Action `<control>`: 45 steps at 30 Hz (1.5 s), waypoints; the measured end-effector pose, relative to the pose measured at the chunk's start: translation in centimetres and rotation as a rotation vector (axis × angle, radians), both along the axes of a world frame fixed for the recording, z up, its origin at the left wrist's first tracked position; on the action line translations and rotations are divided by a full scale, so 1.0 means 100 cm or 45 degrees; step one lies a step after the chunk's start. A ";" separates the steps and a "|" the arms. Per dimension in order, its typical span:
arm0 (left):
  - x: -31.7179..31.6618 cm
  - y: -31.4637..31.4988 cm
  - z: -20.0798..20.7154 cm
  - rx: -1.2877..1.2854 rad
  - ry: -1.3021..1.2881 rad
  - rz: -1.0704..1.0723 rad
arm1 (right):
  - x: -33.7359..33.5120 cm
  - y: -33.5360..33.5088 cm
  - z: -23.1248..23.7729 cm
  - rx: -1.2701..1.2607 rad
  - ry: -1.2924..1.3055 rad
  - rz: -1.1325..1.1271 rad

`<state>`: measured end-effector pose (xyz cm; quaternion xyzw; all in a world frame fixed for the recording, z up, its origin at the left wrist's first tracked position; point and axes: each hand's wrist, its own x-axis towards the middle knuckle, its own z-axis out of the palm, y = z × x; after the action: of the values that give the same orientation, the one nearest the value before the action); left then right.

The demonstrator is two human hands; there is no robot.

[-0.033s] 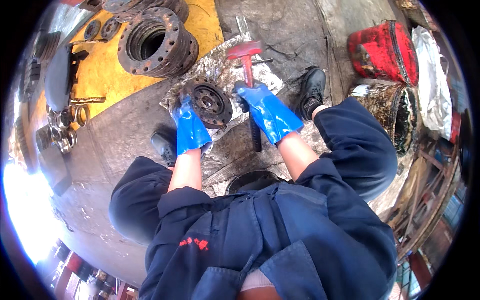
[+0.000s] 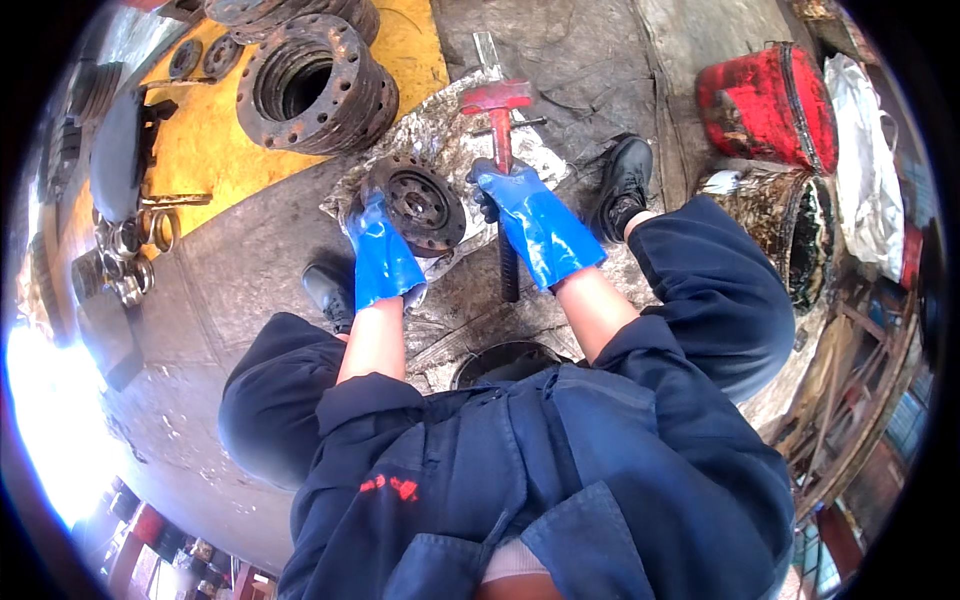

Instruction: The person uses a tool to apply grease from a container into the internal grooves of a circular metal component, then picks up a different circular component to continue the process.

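Observation:
In a blue rubber glove, my left hand [image 2: 374, 222] grips the left rim of a dark, greasy round metal part [image 2: 418, 202] with a ring of holes around its middle. The part is tilted up over a dirty white sheet [image 2: 530, 150]. My right hand [image 2: 505, 190], gloved the same way, is wrapped round the shaft of a red-headed hammer [image 2: 497, 96]. Its head points away from me, and the black lower handle sticks out below my glove. The hammer is a short way right of the metal part, not touching it. My left fingertips are mostly hidden.
Rusty flanged rings [image 2: 305, 88] stand stacked on a yellow plate [image 2: 210, 150] at the far left. Shiny metal rings [image 2: 125, 250] lie left. On the right are a grimy red container [image 2: 745, 105], a dirty drum [image 2: 765, 215] and a white sack [image 2: 862, 165]. A black round container [image 2: 500, 358] sits close before me.
The hammer head has shifted slightly to the right, its handle end slightly left. My left hand and the metal part stay almost where they were.

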<state>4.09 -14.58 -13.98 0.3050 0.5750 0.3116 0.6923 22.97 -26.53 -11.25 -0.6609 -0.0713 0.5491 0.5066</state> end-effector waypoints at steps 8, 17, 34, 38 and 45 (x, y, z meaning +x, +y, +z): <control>0.015 0.006 0.004 -0.041 -0.010 0.035 | -0.045 -0.035 -0.045 -0.535 0.106 0.642; 0.017 0.004 -0.023 0.107 0.062 -0.077 | 0.003 -0.011 -0.012 -0.399 -0.196 0.202; 0.050 -0.004 -0.063 0.769 0.665 -0.455 | 0.014 -0.026 -0.048 -0.517 -1.316 0.070; 0.061 -0.025 -0.005 0.879 0.974 -0.804 | 0.014 0.005 -0.038 0.063 -0.314 -0.026; 0.035 -0.045 0.016 0.826 0.785 -1.336 | -0.040 0.003 0.034 0.106 -0.030 0.305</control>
<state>7.57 -19.11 -12.42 0.8094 0.3996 -0.0094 0.4303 18.97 -26.20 -7.86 -0.6324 -0.1785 0.5945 0.4634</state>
